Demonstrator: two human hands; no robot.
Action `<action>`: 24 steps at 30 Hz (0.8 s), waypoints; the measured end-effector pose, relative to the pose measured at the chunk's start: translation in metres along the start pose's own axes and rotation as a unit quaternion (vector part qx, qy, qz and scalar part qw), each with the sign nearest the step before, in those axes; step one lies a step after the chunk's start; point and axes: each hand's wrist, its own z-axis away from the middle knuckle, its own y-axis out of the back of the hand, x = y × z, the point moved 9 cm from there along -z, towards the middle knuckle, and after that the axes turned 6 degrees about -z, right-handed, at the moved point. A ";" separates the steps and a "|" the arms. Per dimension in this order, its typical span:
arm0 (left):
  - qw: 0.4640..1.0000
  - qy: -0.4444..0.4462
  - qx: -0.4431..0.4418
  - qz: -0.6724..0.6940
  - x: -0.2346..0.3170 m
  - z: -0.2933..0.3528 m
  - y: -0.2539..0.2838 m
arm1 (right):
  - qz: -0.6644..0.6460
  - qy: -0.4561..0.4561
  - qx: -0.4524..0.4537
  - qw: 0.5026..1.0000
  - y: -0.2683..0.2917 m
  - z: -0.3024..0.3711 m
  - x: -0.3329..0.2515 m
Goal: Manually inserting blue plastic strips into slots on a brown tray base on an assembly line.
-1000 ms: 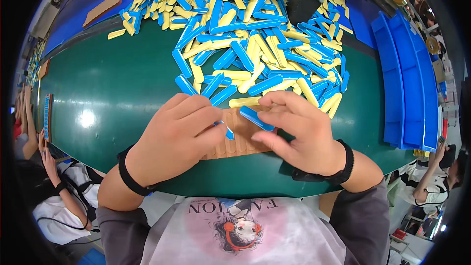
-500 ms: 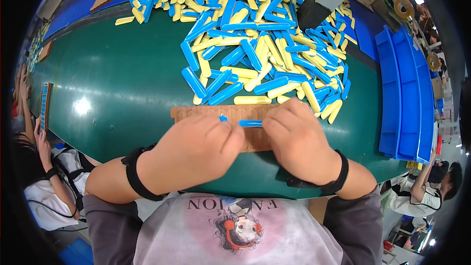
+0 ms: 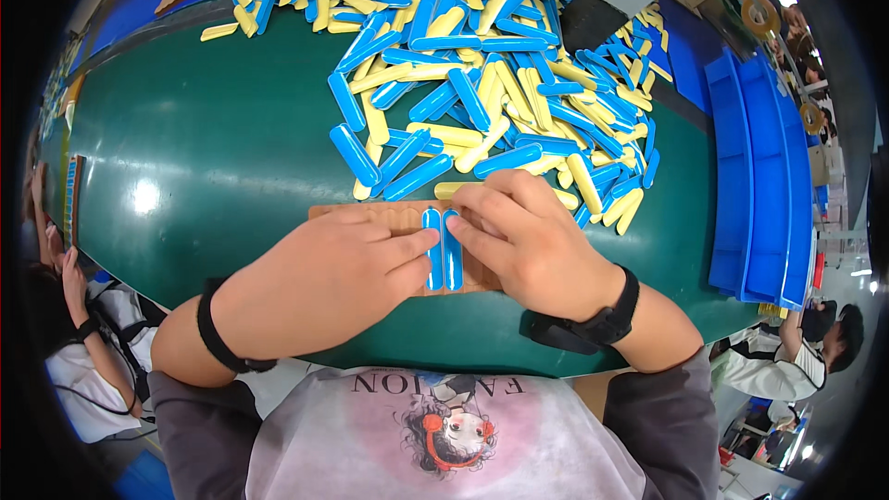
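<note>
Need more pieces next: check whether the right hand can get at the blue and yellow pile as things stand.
Probably yes: the right hand rests on the brown board, and the pile begins just beyond its fingertips on the green table, nothing between.

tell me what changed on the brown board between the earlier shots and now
A second ago the hands pinched one blue stick over the brown board. It now lies flat and upright in the board beside a second blue stick, the left hand and right hand pressing them with fingertips. The pile of blue and yellow sticks looks unchanged.
</note>
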 end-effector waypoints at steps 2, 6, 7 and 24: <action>1.000 -0.006 0.010 0.029 -0.005 -0.003 0.008 | 0.021 -0.018 0.005 1.000 0.001 0.001 -0.002; 0.998 -0.002 -0.001 0.064 -0.014 0.001 0.003 | 0.035 -0.038 -0.009 0.999 -0.002 0.002 0.004; 0.996 -0.001 -0.023 0.081 -0.016 0.000 0.001 | 0.034 -0.052 -0.010 0.998 -0.002 0.002 0.008; 0.991 0.116 0.030 -0.053 -0.079 -0.038 0.008 | 0.008 -0.104 -0.145 0.984 -0.004 -0.034 0.077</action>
